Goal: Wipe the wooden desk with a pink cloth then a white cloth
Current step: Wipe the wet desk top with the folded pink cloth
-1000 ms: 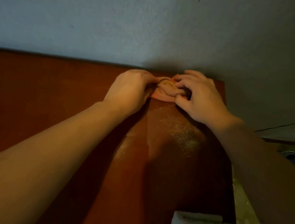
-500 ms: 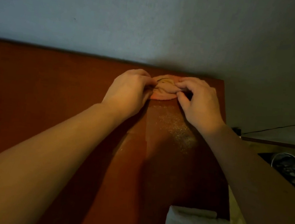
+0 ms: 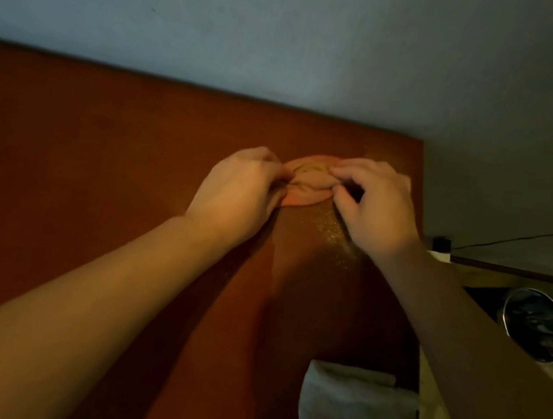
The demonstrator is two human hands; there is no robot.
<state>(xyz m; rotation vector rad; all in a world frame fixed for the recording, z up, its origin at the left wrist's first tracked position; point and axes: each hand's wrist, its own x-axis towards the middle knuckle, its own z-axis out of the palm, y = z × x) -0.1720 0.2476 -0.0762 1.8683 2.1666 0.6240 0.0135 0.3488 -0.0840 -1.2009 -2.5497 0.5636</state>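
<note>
A bunched pink cloth (image 3: pixel 309 182) lies on the wooden desk (image 3: pixel 100 172) near its far right corner. My left hand (image 3: pixel 239 191) pinches the cloth's left side with curled fingers. On the other side my right hand (image 3: pixel 375 203) grips it, fingers curled over the folds. A patch of fine pale dust (image 3: pixel 334 233) lies on the desk just in front of the cloth. A folded white cloth (image 3: pixel 355 414) rests at the desk's near right edge.
A grey wall (image 3: pixel 287 38) runs along the desk's far edge. To the right, beyond the desk's side edge, sits a lower surface with a round metal-rimmed container (image 3: pixel 536 323) and a thin black cable (image 3: pixel 523 237).
Both hands and the pink cloth have come slightly toward me from the far edge. The view has tilted, showing more of the desk's far part and the container at right.
</note>
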